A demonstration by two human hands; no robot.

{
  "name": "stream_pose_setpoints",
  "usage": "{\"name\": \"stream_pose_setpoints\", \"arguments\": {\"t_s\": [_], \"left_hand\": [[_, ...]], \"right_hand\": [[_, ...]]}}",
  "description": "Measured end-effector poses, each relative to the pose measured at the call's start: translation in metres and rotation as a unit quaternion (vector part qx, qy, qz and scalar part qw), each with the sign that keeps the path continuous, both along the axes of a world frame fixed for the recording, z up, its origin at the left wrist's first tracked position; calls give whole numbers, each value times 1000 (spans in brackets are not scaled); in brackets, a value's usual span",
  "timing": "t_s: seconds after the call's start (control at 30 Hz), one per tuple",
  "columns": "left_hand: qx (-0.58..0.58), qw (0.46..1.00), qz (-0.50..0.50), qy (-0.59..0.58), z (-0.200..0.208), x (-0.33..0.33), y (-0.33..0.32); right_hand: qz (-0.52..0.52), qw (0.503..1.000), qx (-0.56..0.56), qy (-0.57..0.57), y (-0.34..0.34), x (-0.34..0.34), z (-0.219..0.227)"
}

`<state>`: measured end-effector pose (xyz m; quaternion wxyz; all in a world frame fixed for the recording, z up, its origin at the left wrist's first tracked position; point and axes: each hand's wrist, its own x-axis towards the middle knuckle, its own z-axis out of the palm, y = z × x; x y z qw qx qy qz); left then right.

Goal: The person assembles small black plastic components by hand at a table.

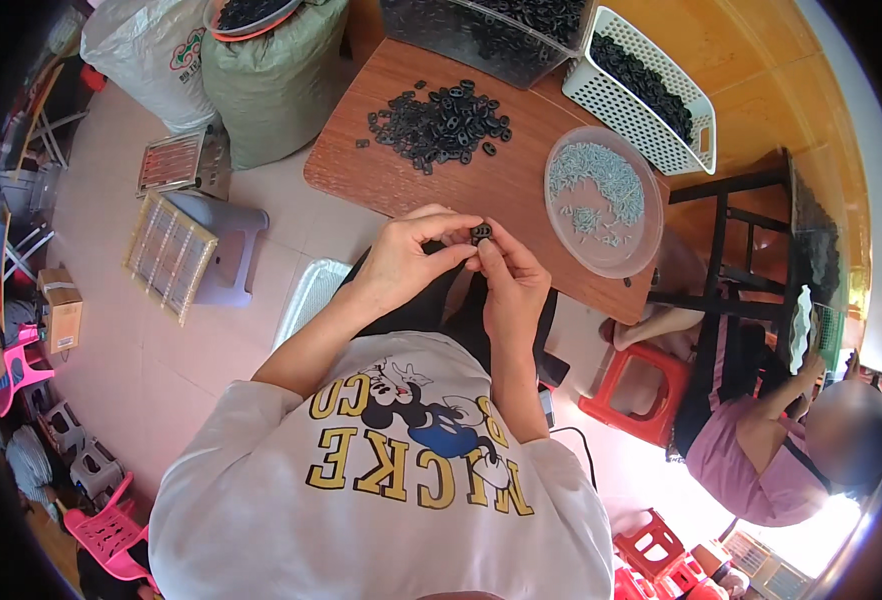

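The person holds one small black part (482, 232) between both hands, just in front of the near edge of the wooden counter (481, 185). The part is dark, hard-looking and has a ring-like shape, but its details are too small to tell. The left hand (406, 262) grasps it with thumb and forefinger from the left side; the fingers (439, 222) are bent around it. The right hand (513, 285) pinches the same part from the right, and its fingertips touch those of the left hand.

The counter is brown, smooth wood with a rounded corner. On it, beyond the hands, lies a loose heap of the same black parts (439, 124). To the right of this heap on the counter stands a round clear plastic dish (603, 200) that holds many small pale metal pieces, thin and short. At the far right of the counter sits a white plastic basket (641, 90) with perforated walls, filled with more black parts. At the far edge of the counter stands a clear box (486, 35), also full of dark parts.
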<state>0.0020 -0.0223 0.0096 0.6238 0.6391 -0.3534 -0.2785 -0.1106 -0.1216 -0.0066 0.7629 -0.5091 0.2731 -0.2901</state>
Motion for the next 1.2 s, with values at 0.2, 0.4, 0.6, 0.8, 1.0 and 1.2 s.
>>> {"name": "stream_pose_setpoints", "arguments": {"t_s": [0.2,0.4,0.6,0.8,1.0,1.2], "left_hand": [[9,999,-31,32,-6,9,3],[-5,999,-38,21,-1,10,1],[-30,997,-41,-56,-7,12,-1],[-78,984,-35,-153,-12,11,-2],[-108,975,-18,-192,-10,6,-5],[-122,973,-11,-196,-18,4,-3]], "right_hand": [[31,999,-21,15,-2,-4,1],[13,999,-39,8,-2,-3,4],[4,999,-48,-24,-1,-4,1],[-10,998,-58,-35,4,-6,0],[-28,995,-79,-55,7,-6,2],[-57,991,-113,-36,12,-7,-6]]}}
